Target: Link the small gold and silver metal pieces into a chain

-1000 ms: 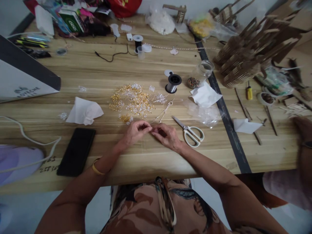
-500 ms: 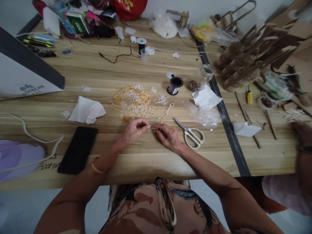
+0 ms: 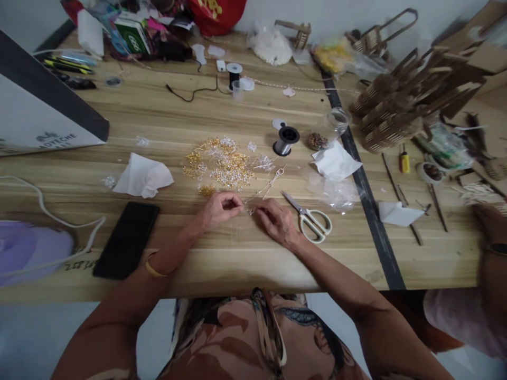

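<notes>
My left hand point(image 3: 221, 211) is closed in a pinch, its thumb and forefinger at the end of a thin beaded strand point(image 3: 273, 179). The strand runs away from my fingers in a narrow loop on the table. Opposite it, my right hand point(image 3: 274, 220) has its fingers curled and pressed together beside a small clear bead point(image 3: 250, 211) at the strand's end. What the right fingertips grip is too small to make out. Fine clear thread hangs below the hands. Just beyond them lies a pile of gold and clear beads point(image 3: 225, 163). White-handled scissors point(image 3: 311, 219) rest right of my right hand.
A wire spool point(image 3: 285, 140) stands behind the strand. Left are a black phone point(image 3: 127, 240) and a white paper point(image 3: 143, 176). Right are a clear plastic bag point(image 3: 340, 195), a jar point(image 3: 335, 124) and stacked brown wooden pieces point(image 3: 396, 105). Another person's arm point(image 3: 493, 248) is at the right edge.
My fingertips have drawn slightly apart, and the small bead between them shows more clearly. The view has shifted a little; the things on the table lie as before.
</notes>
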`<state>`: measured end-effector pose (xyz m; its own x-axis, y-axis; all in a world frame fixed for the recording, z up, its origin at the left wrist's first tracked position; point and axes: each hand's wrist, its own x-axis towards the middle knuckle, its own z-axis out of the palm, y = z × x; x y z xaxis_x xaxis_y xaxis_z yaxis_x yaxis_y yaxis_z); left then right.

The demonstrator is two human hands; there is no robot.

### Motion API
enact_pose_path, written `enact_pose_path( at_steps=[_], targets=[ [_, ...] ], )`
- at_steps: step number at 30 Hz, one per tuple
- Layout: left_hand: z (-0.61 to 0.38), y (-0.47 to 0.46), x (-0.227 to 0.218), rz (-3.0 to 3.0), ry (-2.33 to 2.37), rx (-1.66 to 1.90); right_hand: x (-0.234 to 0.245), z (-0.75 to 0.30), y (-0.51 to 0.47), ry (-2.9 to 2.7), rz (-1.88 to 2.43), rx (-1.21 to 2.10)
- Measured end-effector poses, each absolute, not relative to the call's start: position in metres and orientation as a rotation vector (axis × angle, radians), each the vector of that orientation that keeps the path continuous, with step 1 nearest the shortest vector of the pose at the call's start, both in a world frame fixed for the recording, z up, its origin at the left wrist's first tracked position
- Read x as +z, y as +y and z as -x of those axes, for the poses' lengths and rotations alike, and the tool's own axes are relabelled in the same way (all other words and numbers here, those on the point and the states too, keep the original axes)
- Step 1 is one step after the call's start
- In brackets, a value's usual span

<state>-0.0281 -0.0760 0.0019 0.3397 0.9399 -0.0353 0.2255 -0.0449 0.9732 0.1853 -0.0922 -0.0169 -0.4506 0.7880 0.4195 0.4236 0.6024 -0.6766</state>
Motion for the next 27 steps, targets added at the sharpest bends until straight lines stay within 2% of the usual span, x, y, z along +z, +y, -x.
enact_pose_path(
  at_steps=[12, 27],
  targets=[
    [0.032, -0.073, -0.001, -1.406, 1.003, 0.907, -0.018, -0.186, -0.092, -2.178, 0.948, 0.594],
    [0.024, -0.079, 0.001, -1.371, 1.053, 0.818, -0.022, -0.185, -0.097, -2.299, 0.887, 0.484]
  ],
)
